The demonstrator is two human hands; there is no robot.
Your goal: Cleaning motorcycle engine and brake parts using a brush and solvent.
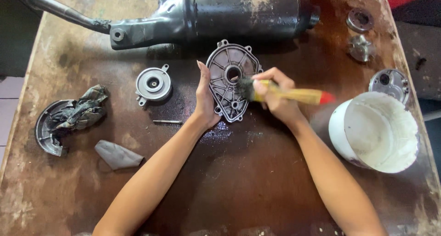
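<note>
Your left hand rests flat against the left edge of one ribbed grey metal cover plate, fingers straight and steadying it, not closed around it. The plate lies on the bench just short of its far edge, a little right of the middle. Your right hand is clenched around one paintbrush with a yellow handle and a red tip; its dark bristles touch the right side of the plate near the centre hole.

Along the far edge lies one long black exhaust muffler with its pipe running out past the far-left corner. Near the right edge stands one white bucket, tilted with its mouth towards you. Three small round metal parts sit by the far-right corner: one ring, one finned piece and one silver housing. Left of the plate lies one round silver cap, with one thin pin just nearer you. By the left edge is one curved guard with one dirty rag bundled on it, and one grey scrap beside it.
</note>
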